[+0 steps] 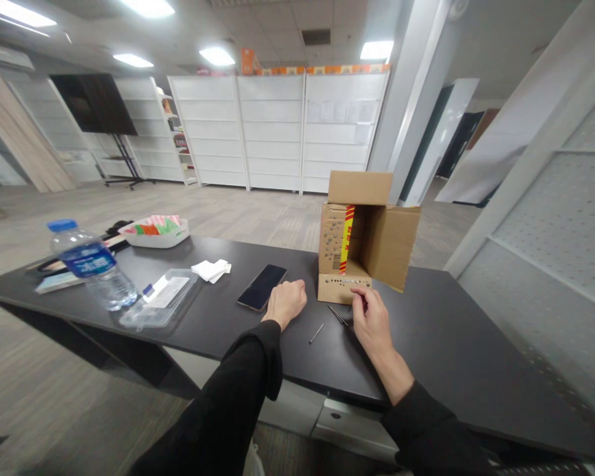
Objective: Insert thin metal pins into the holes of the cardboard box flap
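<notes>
A cardboard box (369,241) stands on the dark table with its flaps spread and its opening toward me. Small round metal heads or holes dot its left flap, and a row of them runs along the lower flap (334,289). My right hand (374,324) is pinched at that lower flap's right end; what its fingertips hold is too small to make out. Beside it lie a few thin dark nails (338,315), and a single nail (316,333) rests closer to me. My left hand (286,303) is curled closed by the black phone (262,288), its contents hidden.
Left of the phone are crumpled white tissue (211,270), a clear plastic case (164,299) and a water bottle (94,268). Farther back stands a white tray (171,237) with colourful packets. A perforated partition (565,218) borders the table on the right.
</notes>
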### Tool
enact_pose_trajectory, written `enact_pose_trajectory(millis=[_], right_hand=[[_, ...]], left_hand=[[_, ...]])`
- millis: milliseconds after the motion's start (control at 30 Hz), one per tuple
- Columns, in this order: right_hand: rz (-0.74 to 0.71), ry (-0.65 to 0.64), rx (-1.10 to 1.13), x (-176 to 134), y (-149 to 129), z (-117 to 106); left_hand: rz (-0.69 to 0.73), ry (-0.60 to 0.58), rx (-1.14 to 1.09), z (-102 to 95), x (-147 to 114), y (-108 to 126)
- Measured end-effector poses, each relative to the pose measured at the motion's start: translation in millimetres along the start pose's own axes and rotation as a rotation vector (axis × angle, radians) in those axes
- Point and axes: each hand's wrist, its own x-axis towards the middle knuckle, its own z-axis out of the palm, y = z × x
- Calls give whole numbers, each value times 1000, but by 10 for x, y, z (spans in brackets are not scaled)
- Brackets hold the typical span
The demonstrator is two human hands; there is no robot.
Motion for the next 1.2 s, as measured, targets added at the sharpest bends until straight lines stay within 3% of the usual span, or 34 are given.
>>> enact_pose_trajectory(millis=[367,633,1200], right_hand=[[100,-129,28,-91,-3,-79],[79,-238,-11,-133,-74,-165],[55,-314,-104,-164,-48,-161]], left_hand=[[33,34,17,39,14,-24],[44,48,11,63,25,-34],[34,38,-7,25,10,-16]])
